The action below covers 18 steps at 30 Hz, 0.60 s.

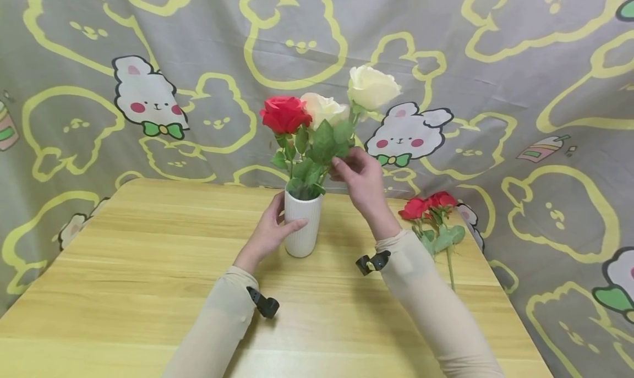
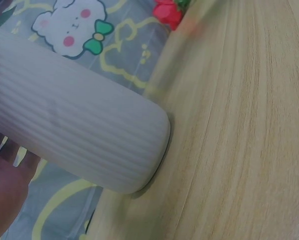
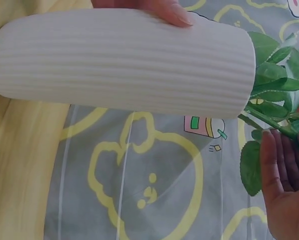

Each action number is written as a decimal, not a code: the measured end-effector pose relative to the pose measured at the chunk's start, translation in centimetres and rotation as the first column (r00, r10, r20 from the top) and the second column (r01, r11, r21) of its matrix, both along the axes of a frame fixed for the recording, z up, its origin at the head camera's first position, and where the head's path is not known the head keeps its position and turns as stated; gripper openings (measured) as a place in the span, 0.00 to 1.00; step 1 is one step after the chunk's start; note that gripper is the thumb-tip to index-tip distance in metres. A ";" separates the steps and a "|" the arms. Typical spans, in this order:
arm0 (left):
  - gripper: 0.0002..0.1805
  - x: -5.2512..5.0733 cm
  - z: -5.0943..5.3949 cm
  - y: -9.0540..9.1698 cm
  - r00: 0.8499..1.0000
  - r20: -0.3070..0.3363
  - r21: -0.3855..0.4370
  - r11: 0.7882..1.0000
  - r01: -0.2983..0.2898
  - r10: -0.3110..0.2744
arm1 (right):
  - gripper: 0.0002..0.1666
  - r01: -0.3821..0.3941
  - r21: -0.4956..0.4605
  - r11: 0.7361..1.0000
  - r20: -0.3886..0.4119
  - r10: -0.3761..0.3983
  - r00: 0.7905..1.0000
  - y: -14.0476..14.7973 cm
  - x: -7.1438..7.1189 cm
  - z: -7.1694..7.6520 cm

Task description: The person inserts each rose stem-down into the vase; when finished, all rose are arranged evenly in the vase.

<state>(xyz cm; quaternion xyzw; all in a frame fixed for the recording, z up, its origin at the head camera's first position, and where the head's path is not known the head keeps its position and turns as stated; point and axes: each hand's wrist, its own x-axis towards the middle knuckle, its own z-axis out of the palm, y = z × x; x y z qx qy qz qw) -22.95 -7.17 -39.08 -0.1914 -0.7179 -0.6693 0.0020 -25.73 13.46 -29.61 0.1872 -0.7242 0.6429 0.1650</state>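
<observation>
A white ribbed vase [image 1: 303, 229] stands upright on the wooden table, and my left hand [image 1: 267, 226] grips its side, thumb across the front. In it are a red rose [image 1: 285, 115] and a cream-white rose [image 1: 323, 109] with green leaves. Just right of the vase mouth, my right hand [image 1: 364, 182] pinches the stem of a taller white rose [image 1: 372, 87]. In the right wrist view green stems [image 3: 262, 117] meet the vase rim near that hand; whether the pinched stem's end is inside, I cannot tell. The left wrist view shows the vase base [image 2: 134, 150] on the table.
Several red roses [image 1: 428, 204] with leafy stems lie at the table's right edge, beside my right forearm. A grey curtain [image 1: 208, 48] with yellow cartoon outlines hangs behind the table [image 1: 148, 279]. Each wrist carries a small black camera [image 1: 267, 305].
</observation>
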 end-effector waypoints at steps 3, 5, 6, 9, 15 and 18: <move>0.42 0.0 0.1 0.0 1.000 -0.004 -0.003 1.000 -0.001 0.001 | 0.10 -0.007 0.001 1.000 0.021 0.007 1.000 -0.2 0.2 0.0; 0.42 0.0 0.1 -0.1 1.000 -0.008 -0.005 1.000 0.000 0.000 | 0.10 -0.004 0.020 1.000 0.032 0.003 0.999 -0.2 0.2 -0.2; 0.42 0.0 0.1 -0.1 1.000 -0.011 -0.006 1.000 0.000 0.000 | 0.10 -0.003 0.027 1.000 0.039 0.002 0.999 -0.2 0.2 -0.3; 0.42 0.0 0.0 -0.1 1.000 -0.014 -0.005 1.000 0.001 -0.001 | 0.10 -0.015 0.055 0.998 0.052 0.013 0.999 -0.2 0.1 -0.6; 0.42 0.0 0.0 -0.1 1.000 -0.011 0.000 1.000 0.003 -0.003 | 0.09 -0.009 0.185 0.983 0.072 -0.004 0.997 -0.1 -0.1 -1.4; 0.42 0.0 0.0 -0.1 1.000 -0.004 -0.003 1.000 0.005 -0.005 | 0.11 0.022 0.257 0.966 0.058 -0.038 0.998 0.1 -0.2 -1.5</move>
